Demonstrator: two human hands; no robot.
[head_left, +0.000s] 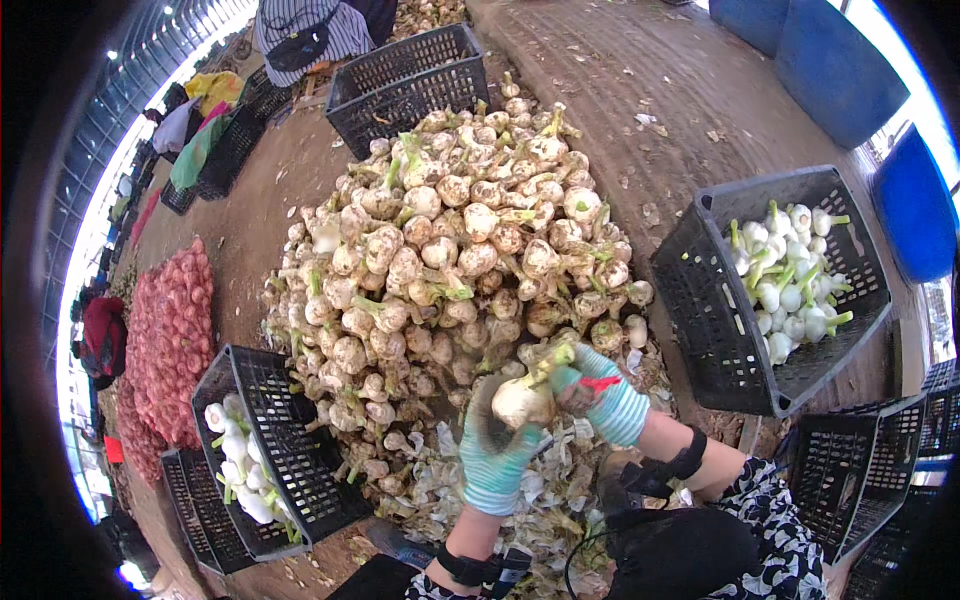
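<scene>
In front of me, at the near edge of a big heap of garlic, my left hand (490,445) is closed around a garlic bulb (522,403). This bulb is whitish with brown dirt, and its green-yellow stem (553,358) points up and to the right. Beside the stem my right hand (605,400) has its fingers curled. A slim red piece (601,383) shows at those fingers; the rest of it is hidden, so its kind is unclear. Both hands wear striped green-and-white gloves with dirty fingers. The heap of dirty garlic bulbs (440,255) spreads ahead of my hands.
Cleaned garlic lies in a black crate (720,330) at the right and another black crate (310,440) at the left. Peeled skins (560,480) litter the floor beneath my hands. Beyond the heap stand a black crate (410,95) and a person in stripes (340,45). Red net sacks (170,350) lie left.
</scene>
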